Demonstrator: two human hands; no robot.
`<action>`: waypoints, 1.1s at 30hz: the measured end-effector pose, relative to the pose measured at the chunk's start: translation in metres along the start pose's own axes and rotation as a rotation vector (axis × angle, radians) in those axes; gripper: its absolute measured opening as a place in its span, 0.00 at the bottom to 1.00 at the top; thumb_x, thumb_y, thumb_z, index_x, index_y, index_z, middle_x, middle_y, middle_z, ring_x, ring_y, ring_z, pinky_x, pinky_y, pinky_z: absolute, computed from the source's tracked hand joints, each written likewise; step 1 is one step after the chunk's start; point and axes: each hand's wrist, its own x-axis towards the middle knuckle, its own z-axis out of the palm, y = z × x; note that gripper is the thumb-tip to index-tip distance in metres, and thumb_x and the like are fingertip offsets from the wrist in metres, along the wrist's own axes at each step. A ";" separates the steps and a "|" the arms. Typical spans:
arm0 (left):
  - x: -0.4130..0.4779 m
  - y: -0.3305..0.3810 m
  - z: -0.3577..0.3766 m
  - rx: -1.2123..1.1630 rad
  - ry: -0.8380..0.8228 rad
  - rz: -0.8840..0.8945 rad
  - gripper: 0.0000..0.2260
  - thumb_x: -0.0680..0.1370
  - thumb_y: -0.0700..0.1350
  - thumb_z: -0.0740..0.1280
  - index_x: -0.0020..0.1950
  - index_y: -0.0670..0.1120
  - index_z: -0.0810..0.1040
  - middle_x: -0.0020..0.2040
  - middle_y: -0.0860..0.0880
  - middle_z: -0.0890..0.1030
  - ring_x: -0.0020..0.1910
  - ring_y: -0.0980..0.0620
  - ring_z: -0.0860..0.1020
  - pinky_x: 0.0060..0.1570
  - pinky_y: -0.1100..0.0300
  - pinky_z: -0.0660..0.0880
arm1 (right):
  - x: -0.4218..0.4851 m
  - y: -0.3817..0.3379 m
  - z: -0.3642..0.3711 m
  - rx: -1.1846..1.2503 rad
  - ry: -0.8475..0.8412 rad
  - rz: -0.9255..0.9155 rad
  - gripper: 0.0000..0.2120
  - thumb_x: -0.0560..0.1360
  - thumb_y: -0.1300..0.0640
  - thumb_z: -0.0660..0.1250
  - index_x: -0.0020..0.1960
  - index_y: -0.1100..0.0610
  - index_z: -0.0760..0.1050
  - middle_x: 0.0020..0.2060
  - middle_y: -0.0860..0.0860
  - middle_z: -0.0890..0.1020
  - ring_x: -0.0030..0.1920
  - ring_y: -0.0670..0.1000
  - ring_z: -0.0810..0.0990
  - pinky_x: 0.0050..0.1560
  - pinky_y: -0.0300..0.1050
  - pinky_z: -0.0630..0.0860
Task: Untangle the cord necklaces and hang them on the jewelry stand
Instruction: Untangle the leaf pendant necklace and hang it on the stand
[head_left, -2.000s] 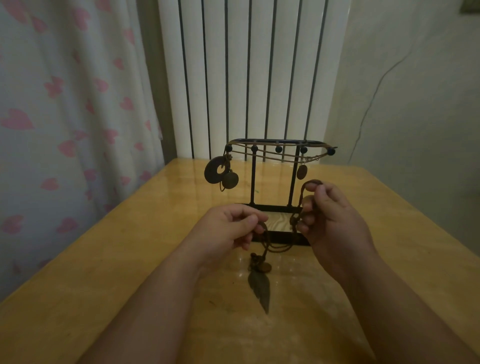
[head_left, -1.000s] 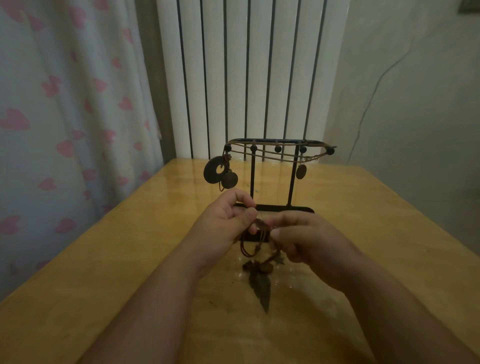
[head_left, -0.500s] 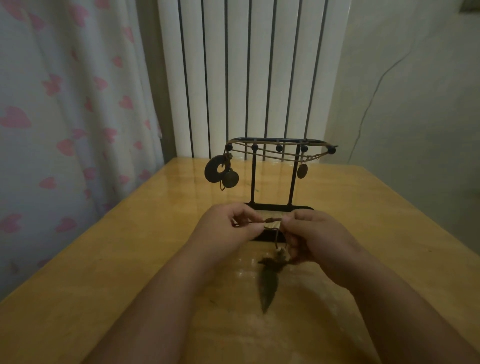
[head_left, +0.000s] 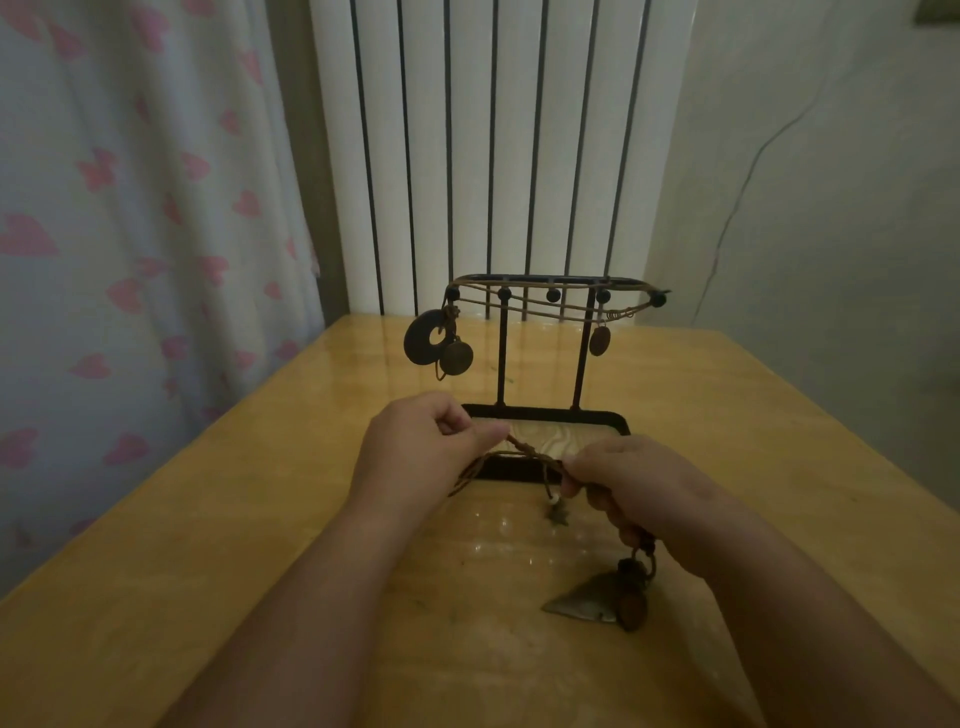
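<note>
Untangling step in hand, head view: left hand (head_left: 421, 447) and right hand (head_left: 639, 483) each pinch the brown cord (head_left: 524, 453), held stretched between them just in front of the stand (head_left: 545, 415). Leaf pendant (head_left: 582, 603) hangs below the right hand. Other necklaces (head_left: 550, 306) already hang across the stand's top. Next, likely: work the loop open, then lift it onto the stand.

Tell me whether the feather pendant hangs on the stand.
No, the feather pendant sits below the right hand, which grips its cord.
</note>
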 end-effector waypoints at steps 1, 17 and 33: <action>0.000 0.000 -0.001 -0.006 -0.011 -0.001 0.11 0.73 0.55 0.72 0.38 0.50 0.79 0.30 0.55 0.76 0.32 0.60 0.73 0.32 0.66 0.66 | 0.001 0.001 0.000 -0.020 0.014 0.019 0.13 0.79 0.55 0.62 0.44 0.61 0.81 0.32 0.52 0.72 0.30 0.50 0.67 0.30 0.44 0.66; -0.001 -0.002 -0.002 -0.270 -0.202 -0.001 0.07 0.78 0.48 0.68 0.41 0.50 0.81 0.29 0.60 0.77 0.30 0.65 0.74 0.30 0.71 0.68 | -0.007 -0.006 0.013 0.252 0.005 -0.311 0.06 0.76 0.61 0.69 0.51 0.55 0.81 0.41 0.53 0.86 0.41 0.48 0.84 0.43 0.41 0.82; -0.002 -0.002 -0.003 -0.330 -0.212 0.039 0.10 0.76 0.38 0.70 0.50 0.53 0.81 0.48 0.54 0.81 0.50 0.61 0.78 0.46 0.67 0.74 | -0.007 -0.002 0.007 0.281 0.030 -0.383 0.07 0.71 0.66 0.72 0.46 0.57 0.81 0.43 0.56 0.84 0.46 0.55 0.84 0.45 0.43 0.82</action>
